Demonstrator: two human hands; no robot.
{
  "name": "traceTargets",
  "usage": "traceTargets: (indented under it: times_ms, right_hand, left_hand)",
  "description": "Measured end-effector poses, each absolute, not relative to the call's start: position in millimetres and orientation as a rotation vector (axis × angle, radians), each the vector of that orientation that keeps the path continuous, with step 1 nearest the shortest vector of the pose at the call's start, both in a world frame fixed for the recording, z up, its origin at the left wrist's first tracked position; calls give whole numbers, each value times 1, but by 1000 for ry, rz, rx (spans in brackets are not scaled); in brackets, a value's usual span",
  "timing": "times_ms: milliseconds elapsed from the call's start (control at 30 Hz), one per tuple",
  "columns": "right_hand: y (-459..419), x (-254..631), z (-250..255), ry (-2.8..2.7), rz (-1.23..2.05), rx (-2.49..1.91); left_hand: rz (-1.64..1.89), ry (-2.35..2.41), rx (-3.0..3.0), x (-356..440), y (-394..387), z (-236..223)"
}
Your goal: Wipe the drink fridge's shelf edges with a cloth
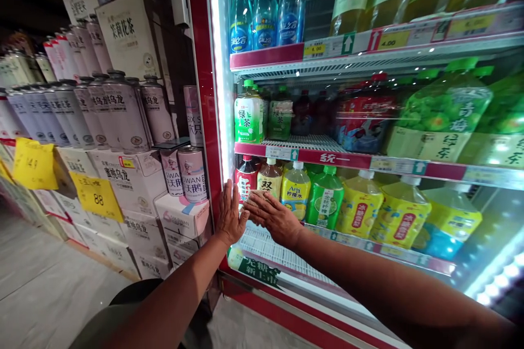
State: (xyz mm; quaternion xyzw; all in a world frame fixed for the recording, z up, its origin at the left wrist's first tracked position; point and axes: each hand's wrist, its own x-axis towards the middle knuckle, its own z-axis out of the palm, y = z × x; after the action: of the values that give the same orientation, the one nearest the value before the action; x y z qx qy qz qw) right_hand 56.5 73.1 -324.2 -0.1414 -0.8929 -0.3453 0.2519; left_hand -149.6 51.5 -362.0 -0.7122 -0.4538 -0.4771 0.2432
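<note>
Left hand (230,215) and right hand (278,218) are flat, gripping nothing visible, at eight o'clock on the fridge (202,65); bottles (360,204) already stand shelved.

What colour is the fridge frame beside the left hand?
The fridge frame is red, clearest in the head view.

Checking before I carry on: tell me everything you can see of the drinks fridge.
The drinks fridge stands upright on the grey floor, right of stacked cartons. Its smooth frame is red, with a glowing white light strip along the left inner edge. Slatted shelves, edged with price strips, carry rows of bottles. Faint reflections suggest it is closed behind glass. The left hand and right hand are held flat near its left edge, seemingly against the glass; contact is unclear. Its top is out of view.
</note>
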Motion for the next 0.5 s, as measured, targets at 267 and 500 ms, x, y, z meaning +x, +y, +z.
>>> traceTargets:
  times_ms: [267, 500]
  right_hand:
    - [60, 81, -316, -2388, -898, -543]
    - [51, 109, -320, -2459, -850, -546]
  left_hand:
    - [-1292, -1252, -1906, -142, 54, -370]
    - [-1231, -1253, -1912, -139, 58, -376]
